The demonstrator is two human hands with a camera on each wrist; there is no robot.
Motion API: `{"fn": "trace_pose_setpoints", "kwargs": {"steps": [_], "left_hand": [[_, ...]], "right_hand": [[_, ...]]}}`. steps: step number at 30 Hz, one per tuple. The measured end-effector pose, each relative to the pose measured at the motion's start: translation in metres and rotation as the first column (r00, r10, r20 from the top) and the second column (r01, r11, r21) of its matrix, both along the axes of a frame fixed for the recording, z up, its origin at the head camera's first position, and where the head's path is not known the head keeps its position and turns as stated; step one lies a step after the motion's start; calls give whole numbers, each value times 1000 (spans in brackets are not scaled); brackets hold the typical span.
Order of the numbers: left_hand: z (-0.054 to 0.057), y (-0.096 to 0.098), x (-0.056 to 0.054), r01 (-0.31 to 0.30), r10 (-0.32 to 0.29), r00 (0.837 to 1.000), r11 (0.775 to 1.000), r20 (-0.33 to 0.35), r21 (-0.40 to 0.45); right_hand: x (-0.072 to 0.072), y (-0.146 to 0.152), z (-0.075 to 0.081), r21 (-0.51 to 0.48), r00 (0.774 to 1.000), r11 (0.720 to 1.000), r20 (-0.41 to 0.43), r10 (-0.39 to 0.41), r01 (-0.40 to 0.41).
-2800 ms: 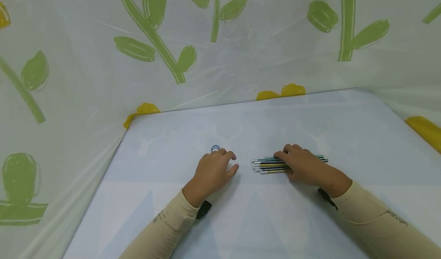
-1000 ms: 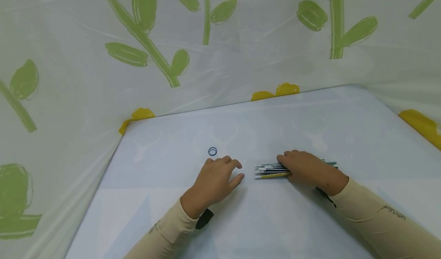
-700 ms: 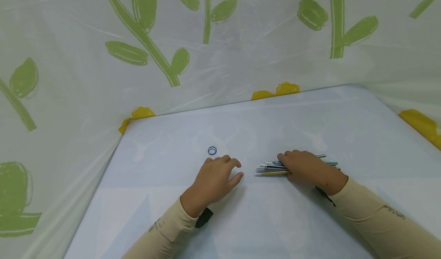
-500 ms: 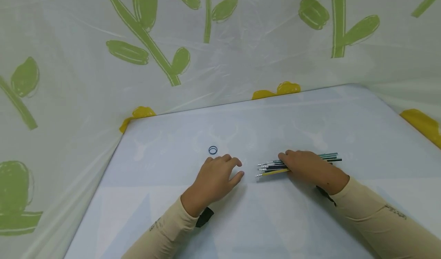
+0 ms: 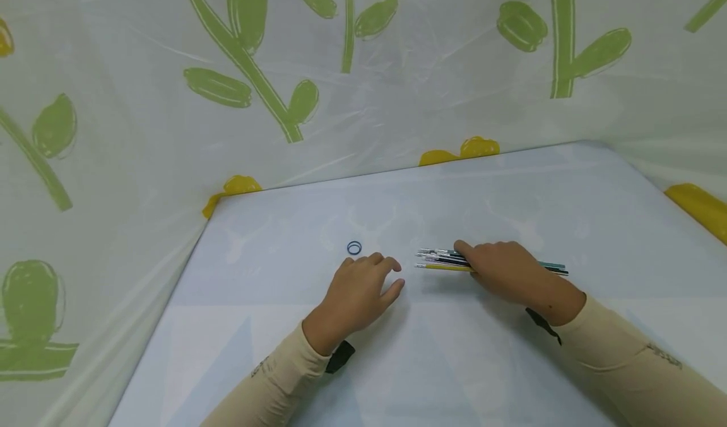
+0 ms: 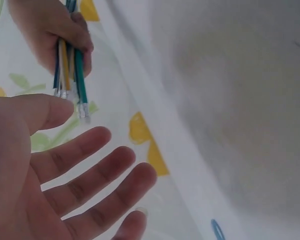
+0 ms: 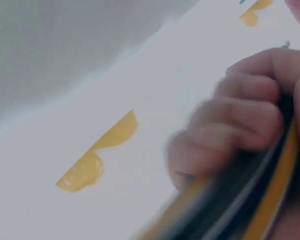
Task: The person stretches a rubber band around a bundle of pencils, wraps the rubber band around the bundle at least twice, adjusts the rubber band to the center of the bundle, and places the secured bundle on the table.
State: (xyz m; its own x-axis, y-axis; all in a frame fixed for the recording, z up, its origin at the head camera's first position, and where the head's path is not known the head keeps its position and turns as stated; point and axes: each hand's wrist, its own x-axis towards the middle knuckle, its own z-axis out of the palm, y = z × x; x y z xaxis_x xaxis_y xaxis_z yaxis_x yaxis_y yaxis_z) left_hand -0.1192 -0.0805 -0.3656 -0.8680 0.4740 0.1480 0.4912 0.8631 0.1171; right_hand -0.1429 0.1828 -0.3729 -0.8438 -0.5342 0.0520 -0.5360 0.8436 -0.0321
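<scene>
My right hand (image 5: 508,269) grips a bundle of several pencils (image 5: 445,258), some yellow, some dark and some teal. In the right wrist view its fingers (image 7: 230,120) curl round the pencils (image 7: 272,200), blurred at the lower end. A shadow under the bundle shows it held above the table. White eraser ends point left toward my left hand (image 5: 358,294), whose fingers are spread and relaxed, holding nothing. The left wrist view shows that open palm (image 6: 65,165) just below the eraser ends of the pencils (image 6: 70,70). Blue rings (image 5: 354,248), like rubber bands, lie just beyond my left fingers.
The table (image 5: 431,364) has a pale white and blue-grey cover. Its far edge meets a white curtain (image 5: 397,105) printed with green leaves and yellow shapes. More of the curtain hangs along the left and right sides.
My right hand has closed round the pencils, gathered them and raised them off the table. The left hand stays nearly in place; the blue rings now show fully beyond it.
</scene>
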Motion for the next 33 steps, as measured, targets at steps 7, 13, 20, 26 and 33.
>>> {"fn": "trace_pose_setpoints", "kwargs": {"steps": [7, 13, 20, 26, 33], "left_hand": [[-2, 0, 0, -27, 29, 999, 995, -26, 93], [-1, 0, 1, 4, 22, 995, 965, -97, 263], [-3, 5, 6, 82, -86, 996, 783, -24, 617], [-1, 22, 13, 46, -240, 967, 495, 86, 868], [4, 44, 11, 49, -220, 975, 312, 23, 949]], "right_hand": [[7, -8, 9, -36, 995, 999, -104, 1, -5], [11, -11, 14, -40, 991, 999, -129, -29, 24], [16, -17, 17, -40, 984, 999, -173, -34, 28], [23, -22, 23, -49, 983, 998, -180, -36, 28], [29, -27, 26, -68, 982, 997, -183, -39, 27]]}}
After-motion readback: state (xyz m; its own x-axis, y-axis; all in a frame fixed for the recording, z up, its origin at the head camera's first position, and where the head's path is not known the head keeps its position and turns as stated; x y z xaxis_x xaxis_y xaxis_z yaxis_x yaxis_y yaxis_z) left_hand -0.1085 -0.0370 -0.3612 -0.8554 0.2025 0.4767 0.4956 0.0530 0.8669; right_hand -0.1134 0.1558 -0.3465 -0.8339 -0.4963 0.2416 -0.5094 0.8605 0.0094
